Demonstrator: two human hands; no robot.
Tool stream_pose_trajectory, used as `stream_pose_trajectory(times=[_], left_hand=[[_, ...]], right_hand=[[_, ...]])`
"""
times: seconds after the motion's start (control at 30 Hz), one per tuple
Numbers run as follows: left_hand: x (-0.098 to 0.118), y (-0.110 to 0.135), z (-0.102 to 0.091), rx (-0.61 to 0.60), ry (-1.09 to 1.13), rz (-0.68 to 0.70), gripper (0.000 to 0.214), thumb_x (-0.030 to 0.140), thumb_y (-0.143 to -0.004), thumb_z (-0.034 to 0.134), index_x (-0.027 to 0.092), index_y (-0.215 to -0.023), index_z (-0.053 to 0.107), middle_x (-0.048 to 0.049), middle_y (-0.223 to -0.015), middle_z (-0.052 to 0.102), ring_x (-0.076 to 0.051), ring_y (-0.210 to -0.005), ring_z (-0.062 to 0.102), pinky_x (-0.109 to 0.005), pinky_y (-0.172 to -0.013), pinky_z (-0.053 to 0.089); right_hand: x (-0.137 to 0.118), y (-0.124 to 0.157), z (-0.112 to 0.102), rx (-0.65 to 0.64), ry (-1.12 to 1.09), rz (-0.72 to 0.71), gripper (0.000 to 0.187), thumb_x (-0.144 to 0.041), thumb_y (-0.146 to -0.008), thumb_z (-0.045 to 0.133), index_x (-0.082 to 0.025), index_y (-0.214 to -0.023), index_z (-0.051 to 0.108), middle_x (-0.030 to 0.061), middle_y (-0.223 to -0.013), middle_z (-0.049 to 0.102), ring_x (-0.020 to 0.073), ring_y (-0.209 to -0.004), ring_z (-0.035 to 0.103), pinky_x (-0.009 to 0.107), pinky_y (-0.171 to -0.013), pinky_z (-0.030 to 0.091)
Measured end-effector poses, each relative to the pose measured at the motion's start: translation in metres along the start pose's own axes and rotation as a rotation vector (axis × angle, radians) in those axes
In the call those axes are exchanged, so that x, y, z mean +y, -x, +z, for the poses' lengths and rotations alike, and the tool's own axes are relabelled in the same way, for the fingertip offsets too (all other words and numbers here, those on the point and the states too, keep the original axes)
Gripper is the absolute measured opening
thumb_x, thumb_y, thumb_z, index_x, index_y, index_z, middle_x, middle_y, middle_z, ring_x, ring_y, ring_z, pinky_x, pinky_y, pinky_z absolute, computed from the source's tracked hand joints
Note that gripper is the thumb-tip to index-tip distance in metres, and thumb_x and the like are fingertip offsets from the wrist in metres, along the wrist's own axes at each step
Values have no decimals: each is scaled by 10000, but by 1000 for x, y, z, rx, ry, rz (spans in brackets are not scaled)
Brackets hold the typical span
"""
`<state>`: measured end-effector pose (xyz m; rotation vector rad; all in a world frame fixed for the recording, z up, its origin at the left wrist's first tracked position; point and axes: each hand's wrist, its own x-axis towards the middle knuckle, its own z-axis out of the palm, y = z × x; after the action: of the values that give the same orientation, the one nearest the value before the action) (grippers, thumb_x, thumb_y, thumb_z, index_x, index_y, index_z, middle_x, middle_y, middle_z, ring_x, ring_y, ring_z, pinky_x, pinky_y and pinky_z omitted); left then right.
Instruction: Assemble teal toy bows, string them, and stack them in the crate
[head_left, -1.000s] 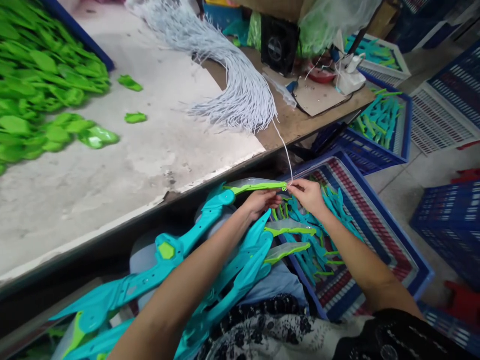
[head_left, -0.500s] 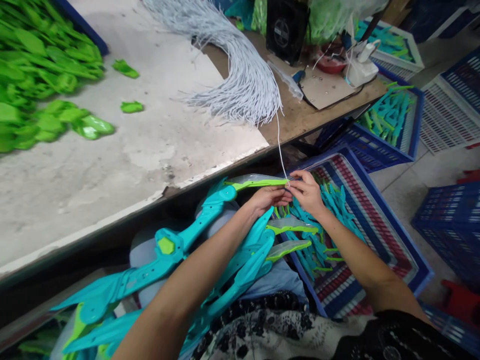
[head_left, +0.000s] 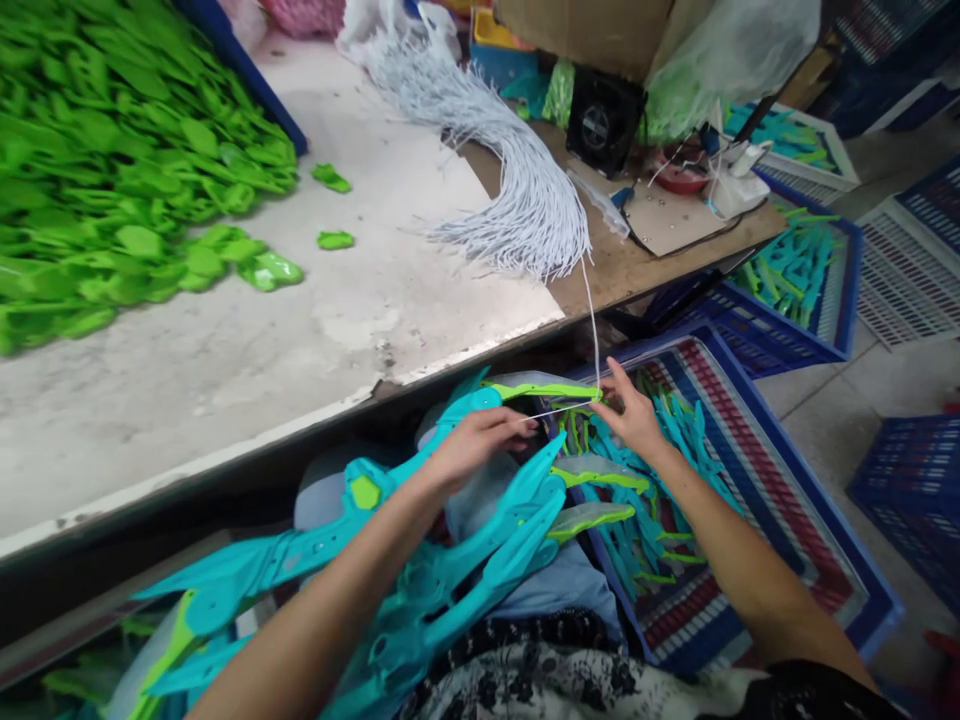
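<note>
L hand (head_left: 480, 440): thumb + index pinched tight on the free end of a white string (head_left: 590, 310), other fingers curled in. R hand (head_left: 636, 418): thumb/index nipped on the green tip of the top bow (head_left: 365, 492), remaining fingers loosely fanned above the crate (head_left: 780, 540). Hands close, not touching, w/ a short taut run of string between them.

String path: drops from the string bundle (head_left: 517, 190) at the table (head_left: 225, 350) edge down to the bow tip, bends there, then runs left to the L pinch.

Bow: teal, green hex at mid, green/clear limb end. Lies across the lap, just below the table edge. Long axis lower-left to upper-right. The held tip points right, toward the crate.

Hard to read:
- R fingertips cover the tip, so can't tell how the string sits on it (hole vs notch).
- Bow's lower-left end merges w/ other bows (head_left: 487, 560) on the lap. They overlap, so the count is unclear.
- L forearm crosses over those bows.
- Crate's near side is cut off by the R arm, and the teal parts inside are a jumble.
</note>
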<state>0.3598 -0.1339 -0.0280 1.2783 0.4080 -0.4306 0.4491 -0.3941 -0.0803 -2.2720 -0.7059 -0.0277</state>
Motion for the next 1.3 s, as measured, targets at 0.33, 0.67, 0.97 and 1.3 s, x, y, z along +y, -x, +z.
stream_pose_trajectory(times=[0.33,0.67,0.97,1.3], left_hand=[[7,207,-115,894,343,492,291,283,-808,566,403,-565,668,247,-696,704,-192,-1213,540,-372,-756,490],[-27,199,-67,836,510,376,370,367,-553,872,211,-824,675,12,-670,702,-189,-738,703,-341,-738,585],[-34,186,-23,348,623,308,251,337,-670,785,217,-876,708,-19,-684,737,-234,-633,710,-363,-648,563],[-48,224,-69,797,614,542,266,416,-667,813,189,-669,674,25,-525,550,-119,-548,507,-361,-783,528]], right_hand=[[3,2,-16,56,37,103,794,-397,-823,587,-204,-1525,269,59,-1034,703,200,-848,676,369,-860,566],[-111,-41,27,29,290,-436,342,-295,-925,476,-209,-1219,628,148,-1101,669,293,-1079,586,472,-981,461],[-246,-22,180,-823,342,-782,438,-297,-903,573,-286,-1341,585,100,-962,659,264,-884,572,421,-867,446],[-234,-86,153,-1109,62,-565,494,-361,-855,594,-309,-1346,599,-7,-799,693,133,-630,551,232,-607,399]])
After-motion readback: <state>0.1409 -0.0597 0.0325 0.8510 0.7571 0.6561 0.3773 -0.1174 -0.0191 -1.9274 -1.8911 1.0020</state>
